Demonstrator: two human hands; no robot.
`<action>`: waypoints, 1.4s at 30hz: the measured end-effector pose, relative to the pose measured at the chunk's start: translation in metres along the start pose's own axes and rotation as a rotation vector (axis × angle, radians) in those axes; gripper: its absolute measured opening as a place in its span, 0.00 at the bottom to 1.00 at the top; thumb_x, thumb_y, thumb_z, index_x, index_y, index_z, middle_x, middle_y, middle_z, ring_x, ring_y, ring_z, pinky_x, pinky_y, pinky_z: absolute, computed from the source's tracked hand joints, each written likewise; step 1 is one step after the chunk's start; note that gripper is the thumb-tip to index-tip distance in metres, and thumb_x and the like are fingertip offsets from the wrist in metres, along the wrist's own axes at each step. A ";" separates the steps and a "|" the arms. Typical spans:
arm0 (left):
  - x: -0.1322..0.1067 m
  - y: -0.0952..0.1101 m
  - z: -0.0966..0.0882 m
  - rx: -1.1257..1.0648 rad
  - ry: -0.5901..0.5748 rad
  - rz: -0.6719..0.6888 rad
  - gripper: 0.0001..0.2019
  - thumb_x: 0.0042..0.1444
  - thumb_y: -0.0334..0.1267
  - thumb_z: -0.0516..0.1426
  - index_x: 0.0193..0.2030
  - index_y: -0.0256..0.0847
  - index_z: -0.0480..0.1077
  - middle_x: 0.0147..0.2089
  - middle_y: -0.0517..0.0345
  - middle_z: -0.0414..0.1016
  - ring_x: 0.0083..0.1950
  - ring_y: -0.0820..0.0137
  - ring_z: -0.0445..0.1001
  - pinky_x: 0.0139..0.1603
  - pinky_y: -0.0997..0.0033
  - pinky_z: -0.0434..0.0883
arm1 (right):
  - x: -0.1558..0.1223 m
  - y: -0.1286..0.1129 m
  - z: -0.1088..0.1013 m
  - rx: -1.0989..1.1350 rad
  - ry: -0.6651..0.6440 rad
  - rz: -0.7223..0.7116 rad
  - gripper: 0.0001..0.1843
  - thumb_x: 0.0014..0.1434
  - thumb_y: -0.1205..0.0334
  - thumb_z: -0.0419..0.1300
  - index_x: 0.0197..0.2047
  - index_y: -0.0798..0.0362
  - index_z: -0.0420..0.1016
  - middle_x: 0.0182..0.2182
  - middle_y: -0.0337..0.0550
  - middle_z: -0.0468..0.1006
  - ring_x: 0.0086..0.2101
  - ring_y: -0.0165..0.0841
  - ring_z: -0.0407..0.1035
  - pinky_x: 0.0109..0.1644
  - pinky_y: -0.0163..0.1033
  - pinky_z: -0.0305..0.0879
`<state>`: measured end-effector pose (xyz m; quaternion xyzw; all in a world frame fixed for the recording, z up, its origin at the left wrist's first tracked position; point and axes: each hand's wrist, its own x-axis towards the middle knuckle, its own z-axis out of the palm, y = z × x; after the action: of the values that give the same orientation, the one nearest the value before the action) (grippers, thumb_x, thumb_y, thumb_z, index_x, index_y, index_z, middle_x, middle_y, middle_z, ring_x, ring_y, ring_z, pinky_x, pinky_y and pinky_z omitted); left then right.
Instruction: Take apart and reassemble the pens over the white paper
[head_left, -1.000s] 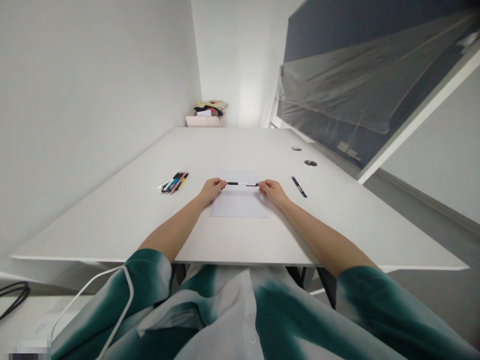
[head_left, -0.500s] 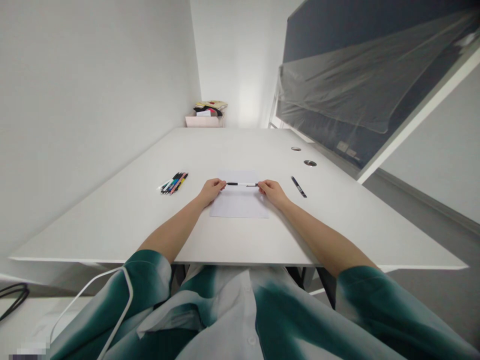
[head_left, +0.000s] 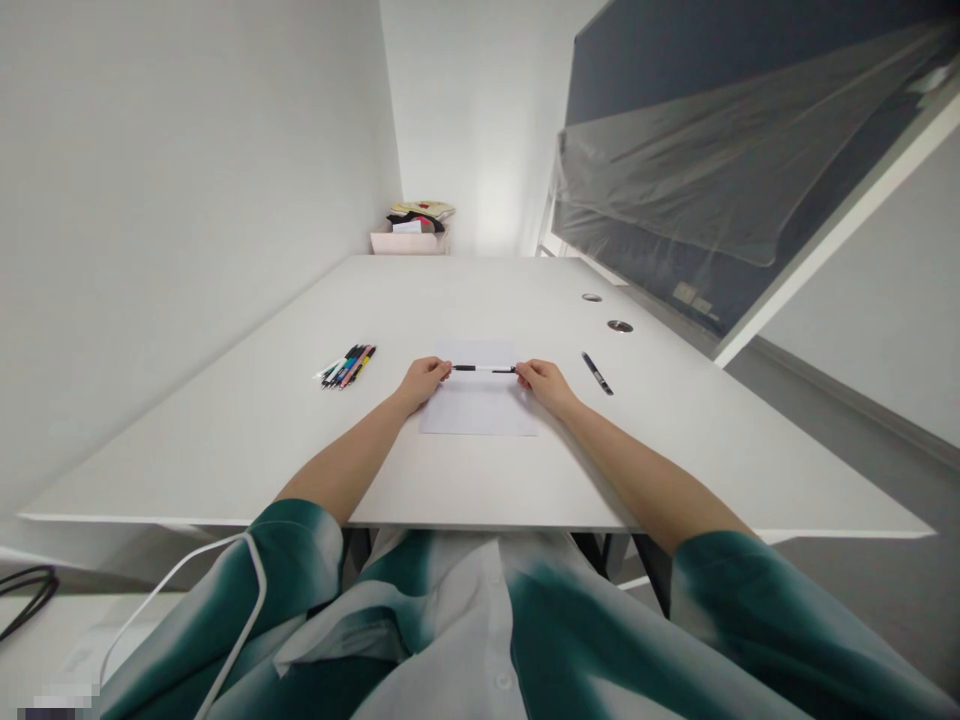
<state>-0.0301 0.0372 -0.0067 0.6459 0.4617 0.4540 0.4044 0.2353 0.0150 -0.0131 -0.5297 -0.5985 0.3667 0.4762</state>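
A black-and-white pen [head_left: 484, 369] is held level between both hands, just above a white sheet of paper [head_left: 480, 410] on the white table [head_left: 480, 470]. My left hand [head_left: 422, 381] pinches the pen's left end with closed fingers. My right hand [head_left: 545, 383] pinches its right end the same way. Both forearms reach out over the table's near edge.
Several coloured pens [head_left: 347, 365] lie in a bunch to the left of the paper. A single black pen [head_left: 598, 373] lies to the right. Two round cable holes [head_left: 620, 326] sit further back. A box with items [head_left: 409, 236] stands beyond the far end.
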 end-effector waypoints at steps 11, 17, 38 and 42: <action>0.003 -0.005 0.001 -0.007 -0.004 -0.003 0.21 0.48 0.57 0.59 0.24 0.39 0.69 0.25 0.57 0.71 0.30 0.70 0.67 0.36 0.68 0.63 | 0.001 0.002 0.000 -0.015 0.001 -0.028 0.25 0.50 0.37 0.59 0.24 0.53 0.70 0.20 0.40 0.71 0.23 0.30 0.62 0.31 0.36 0.58; 0.002 -0.003 0.001 0.002 0.003 -0.002 0.20 0.48 0.56 0.59 0.23 0.39 0.69 0.25 0.56 0.71 0.30 0.70 0.67 0.36 0.67 0.64 | 0.000 0.002 0.000 -0.008 -0.013 -0.030 0.25 0.51 0.37 0.59 0.25 0.53 0.71 0.20 0.40 0.72 0.23 0.30 0.63 0.31 0.36 0.60; 0.001 -0.003 0.001 -0.023 -0.009 -0.009 0.21 0.48 0.58 0.59 0.24 0.39 0.69 0.25 0.56 0.71 0.30 0.70 0.67 0.36 0.67 0.64 | -0.002 -0.003 -0.001 -0.021 -0.010 0.000 0.25 0.51 0.36 0.59 0.24 0.53 0.71 0.21 0.42 0.73 0.25 0.31 0.64 0.32 0.37 0.61; 0.001 -0.004 0.001 -0.032 -0.002 -0.008 0.22 0.48 0.58 0.60 0.23 0.38 0.70 0.25 0.56 0.71 0.30 0.70 0.67 0.37 0.67 0.65 | -0.002 -0.003 0.000 -0.017 -0.002 0.001 0.26 0.51 0.36 0.59 0.24 0.52 0.70 0.20 0.41 0.72 0.24 0.31 0.64 0.31 0.37 0.60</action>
<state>-0.0299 0.0394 -0.0101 0.6377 0.4565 0.4593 0.4170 0.2344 0.0124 -0.0103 -0.5337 -0.6017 0.3623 0.4710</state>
